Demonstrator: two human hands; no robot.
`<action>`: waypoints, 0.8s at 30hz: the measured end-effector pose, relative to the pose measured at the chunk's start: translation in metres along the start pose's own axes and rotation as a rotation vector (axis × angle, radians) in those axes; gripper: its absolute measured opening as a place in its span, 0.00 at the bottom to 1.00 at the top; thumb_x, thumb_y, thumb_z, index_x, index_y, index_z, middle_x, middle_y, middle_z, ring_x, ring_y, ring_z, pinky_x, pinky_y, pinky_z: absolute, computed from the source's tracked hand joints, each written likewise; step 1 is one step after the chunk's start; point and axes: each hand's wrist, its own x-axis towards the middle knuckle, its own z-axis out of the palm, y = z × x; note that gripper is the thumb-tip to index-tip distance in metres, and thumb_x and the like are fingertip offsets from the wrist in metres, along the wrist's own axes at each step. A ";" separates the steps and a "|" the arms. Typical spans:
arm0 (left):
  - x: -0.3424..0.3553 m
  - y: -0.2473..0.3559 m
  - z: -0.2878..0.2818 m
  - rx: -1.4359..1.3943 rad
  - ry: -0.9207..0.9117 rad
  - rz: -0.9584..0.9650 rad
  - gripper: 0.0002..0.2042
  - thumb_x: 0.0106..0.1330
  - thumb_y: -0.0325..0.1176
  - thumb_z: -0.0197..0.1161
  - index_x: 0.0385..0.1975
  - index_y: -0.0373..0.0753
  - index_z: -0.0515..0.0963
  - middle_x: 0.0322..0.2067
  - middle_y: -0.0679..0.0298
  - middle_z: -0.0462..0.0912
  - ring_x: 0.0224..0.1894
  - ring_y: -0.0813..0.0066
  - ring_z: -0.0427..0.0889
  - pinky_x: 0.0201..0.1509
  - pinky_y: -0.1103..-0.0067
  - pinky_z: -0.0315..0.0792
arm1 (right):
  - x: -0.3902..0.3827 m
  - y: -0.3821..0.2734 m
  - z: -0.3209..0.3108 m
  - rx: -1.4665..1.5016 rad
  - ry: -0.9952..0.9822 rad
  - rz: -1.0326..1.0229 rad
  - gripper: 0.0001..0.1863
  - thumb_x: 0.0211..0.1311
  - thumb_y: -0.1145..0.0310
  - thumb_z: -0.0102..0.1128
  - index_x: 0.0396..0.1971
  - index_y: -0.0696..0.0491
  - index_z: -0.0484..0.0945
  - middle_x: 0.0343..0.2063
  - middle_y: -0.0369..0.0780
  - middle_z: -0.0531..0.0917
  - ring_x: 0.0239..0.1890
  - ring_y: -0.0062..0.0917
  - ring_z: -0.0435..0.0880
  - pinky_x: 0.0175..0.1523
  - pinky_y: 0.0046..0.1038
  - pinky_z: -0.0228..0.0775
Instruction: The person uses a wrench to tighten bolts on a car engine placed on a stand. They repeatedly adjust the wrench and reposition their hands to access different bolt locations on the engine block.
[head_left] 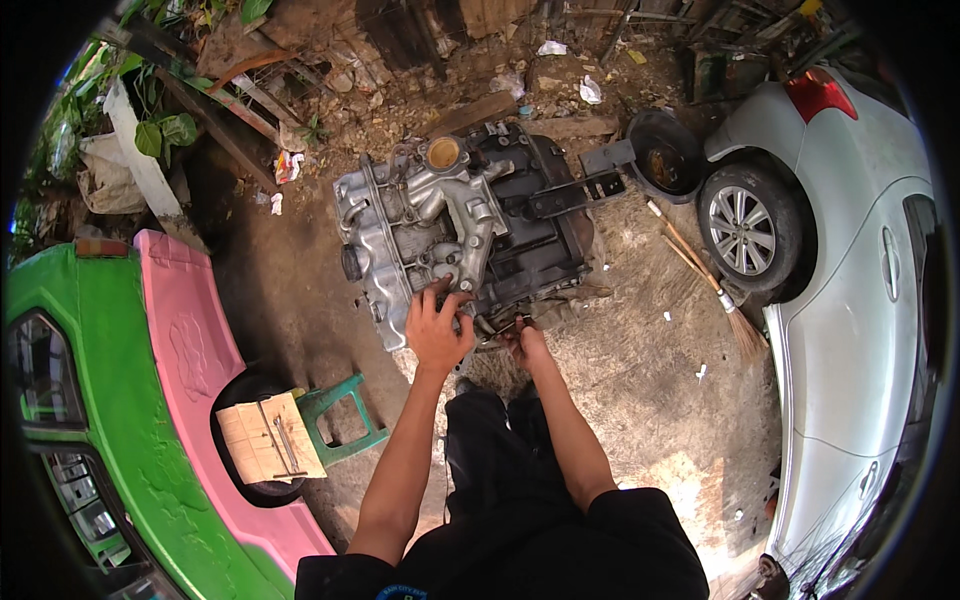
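An engine (520,260) lies on the concrete in front of me, with a grey metal intake manifold (470,210) on top and a silvery cover (375,235) along its left side. My left hand (438,330) rests on the near edge of the engine, fingers spread and bent, their tips touching metal just below the manifold. Lower down at the near side, my right hand (528,346) has its fingers closed in a pinch. What they grip is too small and dark to make out. A black metal bracket (560,197) sticks out at the far right of the engine.
At the left, a green stool (345,415) carries cardboard (245,435) with long metal tools (285,445), next to a green and pink vehicle (185,340). On the right are a silver car (850,300), a broom (735,315) and a black basin (655,130). Wood and litter lie beyond.
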 end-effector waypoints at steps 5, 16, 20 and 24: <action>0.000 0.000 0.000 -0.012 0.000 -0.004 0.14 0.51 0.25 0.60 0.36 0.49 0.84 0.49 0.62 0.84 0.51 0.55 0.82 0.48 0.64 0.78 | 0.006 0.014 0.007 -0.193 -0.098 -0.130 0.11 0.82 0.68 0.52 0.53 0.59 0.69 0.34 0.45 0.83 0.30 0.30 0.83 0.49 0.48 0.88; -0.003 -0.002 0.001 0.003 -0.032 -0.018 0.14 0.52 0.27 0.62 0.39 0.51 0.85 0.52 0.62 0.84 0.53 0.55 0.81 0.52 0.62 0.78 | -0.014 0.003 0.042 -0.380 0.033 -0.184 0.07 0.82 0.76 0.44 0.52 0.63 0.66 0.36 0.48 0.81 0.31 0.34 0.85 0.49 0.47 0.90; -0.003 -0.003 0.002 -0.021 -0.022 -0.020 0.15 0.52 0.27 0.62 0.39 0.50 0.84 0.52 0.63 0.83 0.53 0.55 0.81 0.53 0.62 0.78 | -0.005 0.012 0.037 -0.452 0.031 -0.282 0.08 0.82 0.75 0.46 0.51 0.64 0.69 0.37 0.51 0.84 0.31 0.33 0.85 0.44 0.44 0.88; -0.003 -0.003 0.001 -0.008 -0.027 -0.015 0.15 0.52 0.27 0.62 0.39 0.50 0.84 0.52 0.63 0.83 0.54 0.55 0.81 0.53 0.62 0.78 | 0.018 0.030 0.018 -0.680 0.033 -0.460 0.10 0.83 0.71 0.45 0.51 0.63 0.71 0.37 0.51 0.87 0.30 0.34 0.86 0.37 0.38 0.83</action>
